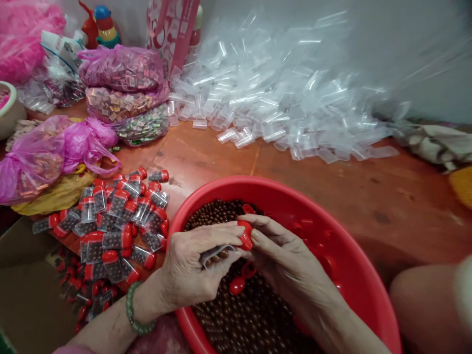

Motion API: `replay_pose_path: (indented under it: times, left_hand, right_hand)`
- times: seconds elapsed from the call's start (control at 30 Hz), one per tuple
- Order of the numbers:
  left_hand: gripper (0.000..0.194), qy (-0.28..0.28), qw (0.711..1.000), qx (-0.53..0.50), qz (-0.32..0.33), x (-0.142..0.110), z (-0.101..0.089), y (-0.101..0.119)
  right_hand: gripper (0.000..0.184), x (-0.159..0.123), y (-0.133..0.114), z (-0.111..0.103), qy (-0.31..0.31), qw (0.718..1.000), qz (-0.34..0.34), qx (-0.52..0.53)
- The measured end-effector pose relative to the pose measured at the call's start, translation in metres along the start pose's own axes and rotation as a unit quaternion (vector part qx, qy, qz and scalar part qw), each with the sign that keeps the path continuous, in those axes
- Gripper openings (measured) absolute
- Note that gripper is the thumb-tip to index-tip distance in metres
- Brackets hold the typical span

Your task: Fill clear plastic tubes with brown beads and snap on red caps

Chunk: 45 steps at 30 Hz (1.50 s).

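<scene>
My left hand [190,265], with a green bead bracelet [137,309] at its wrist, is closed round a small clear plastic container [218,255]. Some brown balls show through its open end. Between the fingertips of my right hand [291,255] is a shiny red cap [245,235], which the left fingertips also touch. Both hands are over a red basin [254,184] holding many small brown balls [236,324]. Loose red caps [237,285] lie on the balls beneath my hands, and more red pieces rest against the basin's right inner side.
Left of the basin lies a pile of filled containers with red caps [118,211], some lower down near a cardboard box [25,280]. Clear empty containers [280,98] are heaped against the wall. Pink plastic bags [123,73] stand at back left. A bare knee [424,305] is at right.
</scene>
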State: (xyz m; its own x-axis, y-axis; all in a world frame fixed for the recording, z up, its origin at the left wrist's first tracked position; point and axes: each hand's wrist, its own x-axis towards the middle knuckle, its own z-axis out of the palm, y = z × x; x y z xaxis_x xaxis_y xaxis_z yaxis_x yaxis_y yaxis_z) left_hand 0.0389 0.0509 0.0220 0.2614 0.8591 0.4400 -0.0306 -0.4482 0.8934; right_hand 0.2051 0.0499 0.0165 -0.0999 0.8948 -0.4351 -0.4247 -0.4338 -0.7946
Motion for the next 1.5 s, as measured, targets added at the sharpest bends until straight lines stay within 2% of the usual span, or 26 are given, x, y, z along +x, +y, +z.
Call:
replay_pose_path:
  times: [0.13,0.3,0.4,0.5,0.6,0.7,0.8,0.9,1.0,1.23,1.37,1.5]
  left_hand:
    - [0.017,-0.009,1.000,0.000,0.008,-0.001,0.001,0.000]
    - [0.019,-0.030,0.999,-0.037,-0.027,0.000,-0.001,-0.001]
    - [0.020,-0.036,0.994,-0.076,-0.076,0.001,-0.003,0.000]
    - [0.018,-0.021,0.981,-0.112,-0.160,0.002,-0.006,0.001]
    - [0.015,-0.001,0.962,-0.134,-0.239,0.002,-0.007,0.002]
    - [0.012,-0.045,0.929,-0.172,-0.324,0.004,-0.007,0.003]
    - [0.016,-0.087,0.890,-0.232,-0.384,0.005,-0.007,0.004]
    - [0.024,-0.085,0.868,-0.279,-0.403,0.006,-0.006,0.005]
    - [0.030,-0.086,0.861,-0.300,-0.402,0.006,-0.006,0.003]
    - [0.037,-0.111,0.849,-0.302,-0.419,0.006,-0.006,-0.001]
    - [0.037,-0.120,0.845,-0.297,-0.427,0.008,-0.005,-0.004]
    - [0.032,-0.130,0.826,-0.311,-0.451,0.010,-0.004,-0.007]
  right_hand:
    - [0.029,-0.006,-0.004,0.003,-0.008,0.999,0.031,-0.011]
    - [0.029,-0.005,-0.006,0.000,-0.068,0.996,0.023,-0.050]
    - [0.026,-0.003,-0.006,-0.004,-0.083,0.991,-0.002,-0.108]
    - [0.021,-0.002,-0.011,-0.007,-0.049,0.982,-0.059,-0.173]
    - [0.019,-0.004,-0.019,-0.005,0.013,0.974,-0.144,-0.177]
    - [0.017,-0.007,-0.028,0.004,0.042,0.961,-0.218,-0.165]
    - [0.014,-0.011,-0.031,0.021,0.004,0.938,-0.273,-0.214]
    - [0.014,-0.013,-0.027,0.038,-0.045,0.913,-0.315,-0.257]
    - [0.016,-0.012,-0.019,0.046,-0.052,0.898,-0.341,-0.273]
    - [0.017,-0.008,-0.009,0.037,-0.049,0.872,-0.365,-0.321]
    - [0.021,-0.007,-0.005,0.033,-0.046,0.868,-0.369,-0.330]
    - [0.012,-0.006,-0.004,0.033,-0.011,0.883,-0.333,-0.330]
